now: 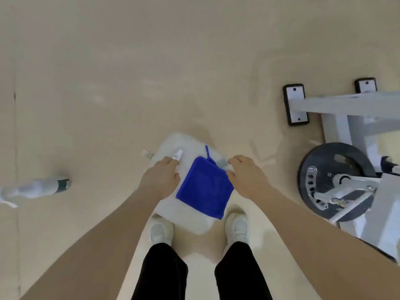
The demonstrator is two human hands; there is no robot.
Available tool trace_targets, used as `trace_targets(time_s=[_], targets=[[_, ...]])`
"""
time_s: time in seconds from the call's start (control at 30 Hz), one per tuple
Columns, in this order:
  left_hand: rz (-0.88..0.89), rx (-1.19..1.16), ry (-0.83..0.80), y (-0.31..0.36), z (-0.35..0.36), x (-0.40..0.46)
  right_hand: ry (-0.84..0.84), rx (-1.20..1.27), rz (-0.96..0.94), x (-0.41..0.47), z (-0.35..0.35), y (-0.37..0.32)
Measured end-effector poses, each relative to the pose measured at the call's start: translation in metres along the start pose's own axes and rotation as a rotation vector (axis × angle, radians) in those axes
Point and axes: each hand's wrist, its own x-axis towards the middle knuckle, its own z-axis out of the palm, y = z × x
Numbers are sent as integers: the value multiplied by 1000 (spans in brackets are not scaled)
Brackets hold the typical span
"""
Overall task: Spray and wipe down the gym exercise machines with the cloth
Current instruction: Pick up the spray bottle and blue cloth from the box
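Observation:
A folded blue cloth [204,188] with a hanging loop lies on a larger white cloth [186,144] that I hold spread at waist height over my shoes. My left hand [161,178] grips the white cloth's left edge. A small white nozzle-like tip [178,155] sticks out past its fingers. My right hand [246,176] pinches the right edge, beside the blue cloth's upper corner. A blurred pale bottle with a dark band [41,188] lies on the floor at the far left, well away from both hands.
A white-framed exercise machine [337,105] stands to the right, with a black weight plate [335,180] and two black-edged foot plates [295,105]. Beige floor [151,72] stretches ahead and to the left. My white shoes [161,231] stand below the cloths.

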Motion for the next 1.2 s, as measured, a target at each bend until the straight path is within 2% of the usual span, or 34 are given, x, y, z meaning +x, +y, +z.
trace_targets(time_s=[0.1,0.17,0.23,0.33,0.43,0.5,0.6,0.77,0.97,1.1,1.13,1.2], targets=[[-138,37,169,-13,41,24,-42,32,29,23,48,8],[-238,-11,196,-18,60,34,-53,-10,23,32,72,10],[-268,-67,187,-25,77,45,-32,-38,49,41,89,11],[-235,-135,153,-34,81,54,-55,192,120,51,98,8],[-221,-408,49,-27,63,40,-97,342,49,40,89,4],[-147,-463,-30,-15,47,23,-171,389,-27,24,70,1],[-3,-402,-94,10,13,-5,-317,518,-86,-3,26,-8],[184,-320,-204,51,-45,-42,-290,718,-66,-31,-49,-35],[310,-41,-103,60,-74,-52,-321,347,-211,-33,-95,-58],[317,19,-65,54,-60,-53,-397,377,-248,-34,-85,-59],[278,40,-56,50,-55,-53,-388,391,-252,-35,-80,-58],[88,30,-41,30,-48,-52,-353,430,-227,-37,-71,-50]])
